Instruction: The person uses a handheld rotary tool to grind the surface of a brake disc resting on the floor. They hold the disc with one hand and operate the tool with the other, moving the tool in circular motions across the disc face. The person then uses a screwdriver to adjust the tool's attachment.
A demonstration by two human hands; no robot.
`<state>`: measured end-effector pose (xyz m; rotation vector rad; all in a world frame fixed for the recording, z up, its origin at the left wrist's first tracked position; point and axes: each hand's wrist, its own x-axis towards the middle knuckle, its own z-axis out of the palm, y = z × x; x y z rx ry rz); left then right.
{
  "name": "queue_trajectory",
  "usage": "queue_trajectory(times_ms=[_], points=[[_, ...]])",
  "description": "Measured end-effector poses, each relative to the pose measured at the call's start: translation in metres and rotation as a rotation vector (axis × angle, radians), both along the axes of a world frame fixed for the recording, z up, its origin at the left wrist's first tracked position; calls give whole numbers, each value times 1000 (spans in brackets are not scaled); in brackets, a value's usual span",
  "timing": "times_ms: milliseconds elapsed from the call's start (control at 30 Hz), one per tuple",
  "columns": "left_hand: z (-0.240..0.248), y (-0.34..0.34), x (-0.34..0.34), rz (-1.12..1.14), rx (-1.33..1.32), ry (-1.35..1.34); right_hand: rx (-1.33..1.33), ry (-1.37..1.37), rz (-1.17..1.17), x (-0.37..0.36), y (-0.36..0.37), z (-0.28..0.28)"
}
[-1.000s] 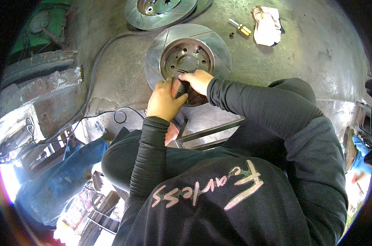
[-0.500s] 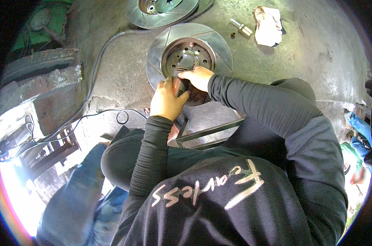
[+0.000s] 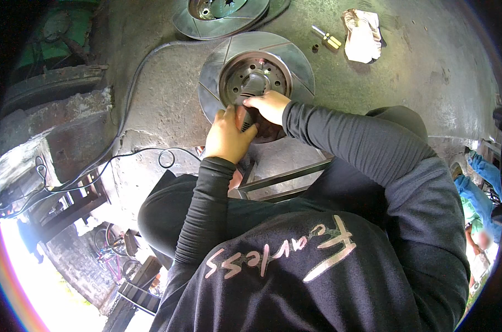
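"Tool (image 3: 241,118), then: where's it at rn?"

"Over the center of the nearer disc (image 3: 299,77), dark head pointing away from me. Can't tell if it's actually touching the hub (image 3: 235,77); my hands hide part of it."

"Hands?"

"Both on it, 2-handed grip. L hand (image 3: 227,139) is wrapped round the orange body, thumb along its R side. R hand (image 3: 270,107) grips farther up, nr the head, thumb laid across the top."

"OK. What's by the disc?"

"2nd disc (image 3: 242,25) just past it, cut off by the top edge of the view. Thick hose (image 3: 130,94) curves up on the L and runs nr both discs. Thin blk cord (image 3: 179,147) makes a loop nr my L forearm."

"Off to the R?"

"Yellow-handled screwdriver (image 3: 332,41) on the floor (image 3: 328,77), w/ a small dark round piece (image 3: 315,48) just beside it. Rag (image 3: 363,36), whitish w/ brownish marks, lies to the R of those."

"Closer in?"

"Metal frame (image 3: 287,175) btwn my legs, on my side of the disc. Far R edge: another person (image 3: 478,202), in blue, too small to make out what they're up to."
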<state>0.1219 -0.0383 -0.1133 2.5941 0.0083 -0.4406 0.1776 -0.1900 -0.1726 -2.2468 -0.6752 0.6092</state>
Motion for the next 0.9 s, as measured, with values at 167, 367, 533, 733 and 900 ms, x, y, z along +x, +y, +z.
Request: queue_trajectory(times_ms=[167, 367, 533, 733, 900], points=[[2, -3, -2, -14, -13, 2, 75, 11, -17, -3, -4, -8], [7, -8, -3, -22, -9, -6, 277, 612, -312, -4, -9, 16], [4, -9, -5, -39, -7, -7, 422, 559, -304, -11, -11, -16], [4, -8, -6, -59, 5, -10, 216, 708, -294, -10, -10, 15], [3, -7, -7, -63, 0, -17, 194, 574, -248, -10, -8, 4]])
